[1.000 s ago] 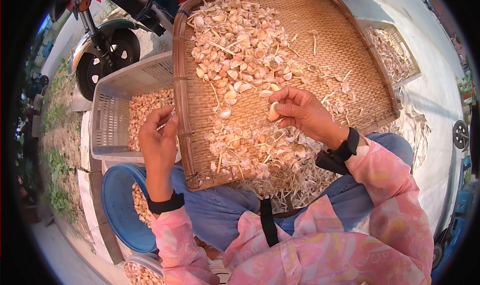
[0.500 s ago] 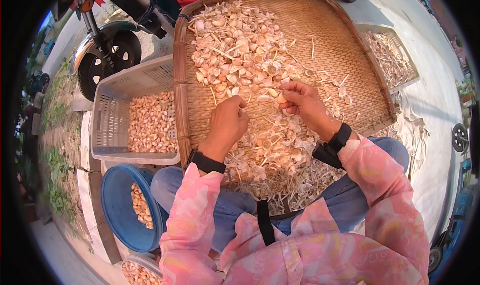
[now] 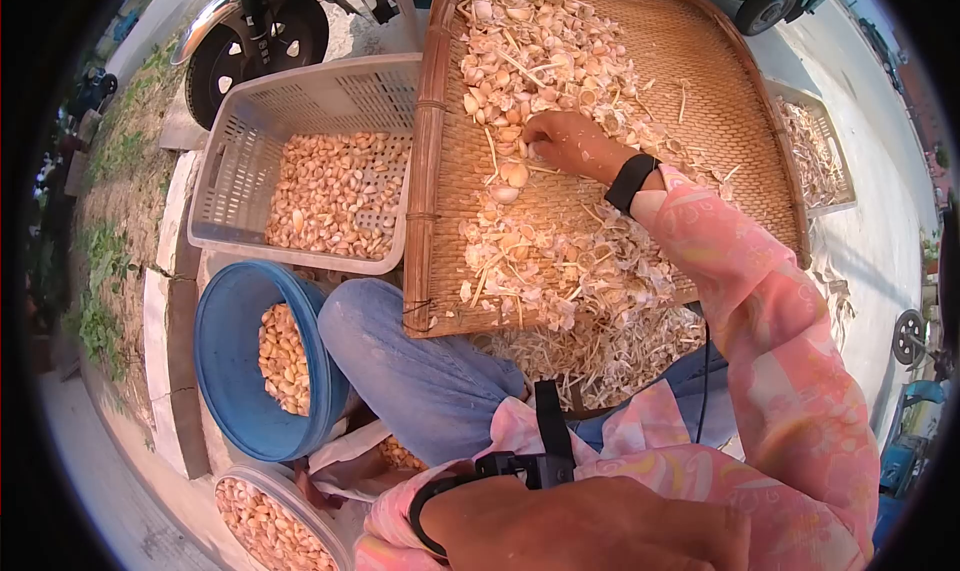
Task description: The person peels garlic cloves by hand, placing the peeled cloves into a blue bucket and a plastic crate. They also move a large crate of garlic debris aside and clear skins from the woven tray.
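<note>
A woven bamboo tray (image 3: 720, 81) lies tilted before my knees, with a heap of loose garlic cloves and skins (image 3: 535, 51) along its left and middle. My right hand (image 3: 578, 143) reaches down at the heap's near edge, fingers curled together among the cloves; whatever they grip is hidden beneath the hand. Several garlic cloves (image 3: 510, 176) lie just below it. Closer to me on the tray is a pile of papery garlic skins (image 3: 570, 261). My left hand (image 3: 590, 526) is low in front of my body, back upward, its fingers cut off or out of sight.
Left of the tray stands a white plastic crate (image 3: 230, 196) of garlic cloves. Below it are a blue bucket (image 3: 215, 371) holding peeled cloves and a white tub (image 3: 270, 521) of cloves. A crate of stalks (image 3: 815, 146) sits at right; a wheel (image 3: 255, 61) is upper left.
My left hand has left the tray and come back toward my body. My right hand, which pinched a garlic clove, has moved leftward to the heap's edge. The camera view has shifted.
</note>
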A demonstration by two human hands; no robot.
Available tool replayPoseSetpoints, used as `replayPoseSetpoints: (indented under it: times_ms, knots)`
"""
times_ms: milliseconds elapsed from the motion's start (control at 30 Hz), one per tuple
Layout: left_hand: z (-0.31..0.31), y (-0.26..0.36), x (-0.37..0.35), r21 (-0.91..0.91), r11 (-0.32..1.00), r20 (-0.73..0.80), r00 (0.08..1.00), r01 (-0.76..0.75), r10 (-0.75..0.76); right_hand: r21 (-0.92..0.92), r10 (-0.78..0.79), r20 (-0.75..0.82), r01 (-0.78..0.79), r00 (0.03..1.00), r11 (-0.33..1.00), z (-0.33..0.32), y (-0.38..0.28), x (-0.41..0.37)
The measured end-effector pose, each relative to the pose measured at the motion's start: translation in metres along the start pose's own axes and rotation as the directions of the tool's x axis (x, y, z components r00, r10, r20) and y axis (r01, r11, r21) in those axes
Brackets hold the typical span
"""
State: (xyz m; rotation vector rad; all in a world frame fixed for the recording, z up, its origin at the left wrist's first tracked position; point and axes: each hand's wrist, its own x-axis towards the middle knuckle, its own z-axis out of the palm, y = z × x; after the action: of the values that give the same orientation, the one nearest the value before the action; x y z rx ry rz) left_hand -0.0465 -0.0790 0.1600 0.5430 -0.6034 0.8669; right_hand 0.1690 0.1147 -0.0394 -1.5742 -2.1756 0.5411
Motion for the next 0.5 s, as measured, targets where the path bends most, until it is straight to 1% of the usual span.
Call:
replayPoseSetpoints:
  times_ms: [33,100,133,233,267,333,367,400,433,467,500]
  knots:
    - [0.01,0.002,-0.003,-0.001,1.0,-0.089,0.996,-0.003,0.003,-0.081,-0.024,-0.037,0.021,0.999,0.997,0.007,0.002,-0.014]
    - [0.013,0.002,-0.004,-0.007,1.0,-0.166,0.986,-0.021,0.02,-0.128,-0.1,-0.064,0.092,0.993,0.988,0.006,-0.004,-0.026]
    - [0.011,-0.001,-0.003,-0.015,0.999,-0.159,0.987,-0.032,0.029,-0.144,-0.131,-0.076,0.119,0.988,0.982,0.007,-0.009,-0.031]
    - [0.013,-0.001,-0.001,-0.058,0.998,-0.196,0.98,-0.039,0.027,-0.17,0.002,0.035,0.004,0.999,0.985,-0.004,-0.017,-0.038]
    - [0.015,-0.003,0.001,-0.08,0.995,-0.213,0.976,-0.053,0.035,-0.209,-0.056,0.002,0.055,0.998,0.976,-0.006,-0.019,-0.041]
    - [0.019,-0.006,0.005,-0.126,0.988,-0.254,0.965,-0.09,0.056,-0.216,0.051,0.054,-0.038,0.997,0.976,-0.012,-0.025,-0.045]
    - [0.017,-0.01,0.005,-0.126,0.985,-0.25,0.964,-0.121,0.086,-0.222,0.105,0.078,-0.085,0.991,0.971,-0.016,-0.028,-0.047]
    - [0.016,-0.014,0.006,-0.126,0.981,-0.245,0.962,-0.151,0.117,-0.17,0.126,0.112,-0.106,0.986,0.98,-0.02,-0.029,-0.049]
    - [0.011,-0.021,0.006,-0.102,0.977,-0.212,0.964,-0.187,0.162,-0.005,0.163,0.073,-0.163,0.984,0.987,-0.019,-0.028,-0.052]
    - [0.01,-0.023,0.007,-0.093,0.977,-0.204,0.964,-0.19,0.169,0.162,0.205,0.038,-0.209,0.978,0.964,-0.017,-0.028,-0.056]
    - [0.01,-0.024,0.008,-0.083,0.977,-0.196,0.965,-0.194,0.175,0.328,0.251,0.011,-0.241,0.968,0.913,-0.016,-0.03,-0.06]
